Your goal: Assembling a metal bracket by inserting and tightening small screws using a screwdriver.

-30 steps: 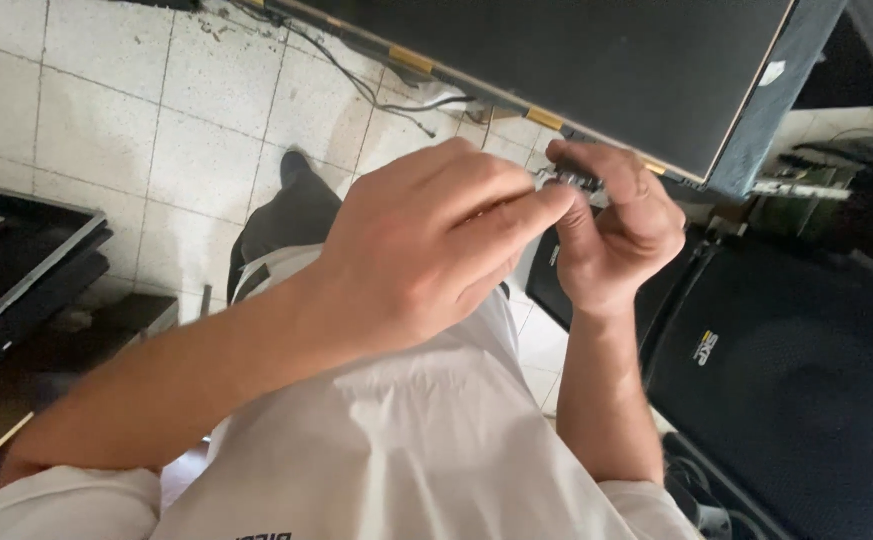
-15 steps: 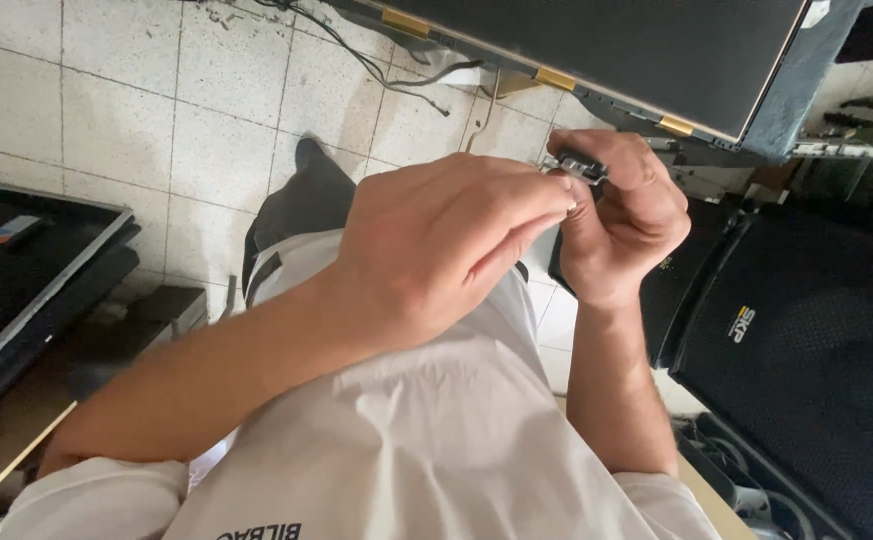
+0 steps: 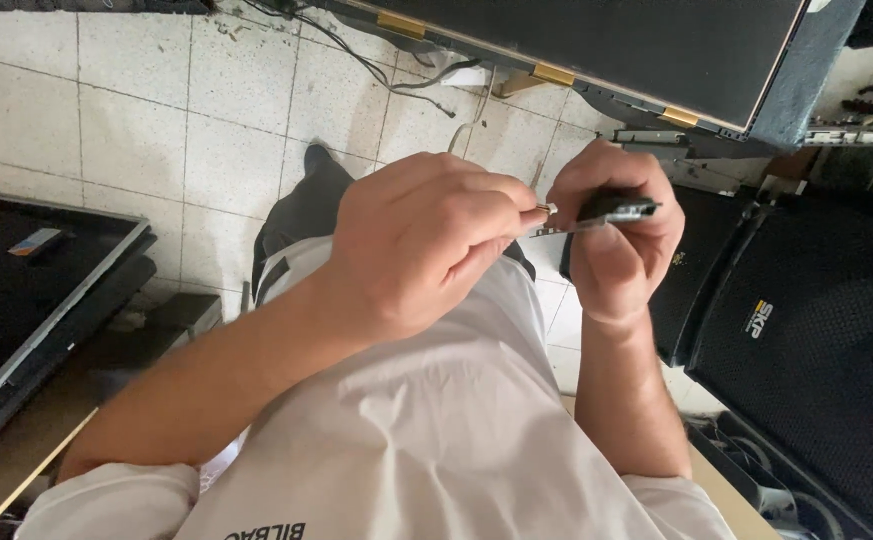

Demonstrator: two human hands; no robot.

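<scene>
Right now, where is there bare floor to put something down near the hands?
The pale tiled floor is bare at upper left, bordered by the large dark flat screen panel above and the black framed panel at left. It is crowded at right, by the black mesh speaker boxes, and under the loose black cables.

A pale tiled floor (image 3: 136,120) is spreading from nine to twelve o'clock, with daylight falling on it. A dark flat panel (image 3: 656,45) is leaning at one o'clock, and black speaker cabinets (image 3: 816,340) are standing at four.

Small dark part (image 3: 616,208) mostly hidden inside right hand (image 3: 621,245) fingers (image 3: 596,180).
</scene>
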